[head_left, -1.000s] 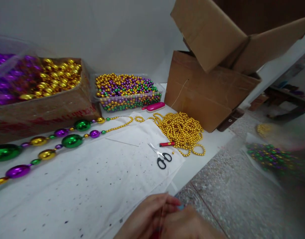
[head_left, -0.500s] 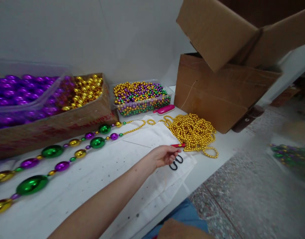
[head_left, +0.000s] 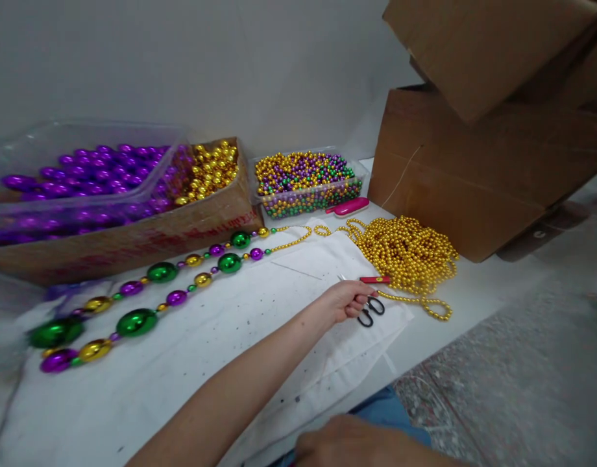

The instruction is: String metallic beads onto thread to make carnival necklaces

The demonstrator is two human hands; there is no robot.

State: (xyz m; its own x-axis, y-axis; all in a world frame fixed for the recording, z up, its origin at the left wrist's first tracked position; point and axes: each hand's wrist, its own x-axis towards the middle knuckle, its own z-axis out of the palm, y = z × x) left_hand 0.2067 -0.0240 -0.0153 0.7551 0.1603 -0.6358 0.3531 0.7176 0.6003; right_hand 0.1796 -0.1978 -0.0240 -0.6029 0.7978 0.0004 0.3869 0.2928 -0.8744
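Note:
My left hand is closed, thumb and fingers pinching the end of a gold bead strand that runs right to a small loop beside a heap of gold bead strands. Black-handled scissors lie partly under this hand. Just beyond the fingers is a small red tool with a yellow mark. At the bottom edge my right hand is blurred and cut off, its fingers hidden. A necklace of green, purple and gold beads lies across the white cloth, its thin gold end toward the heap.
Purple beads fill a clear tub beside gold beads in a low cardboard box. Behind stands a clear tray of small mixed beads, with a pink tool in front. A tall open carton bounds the right side.
The view has swung left, showing more of the necklace and tub. My left hand has closed on the gold strand's end and draws it from the heap. More of my right hand shows.

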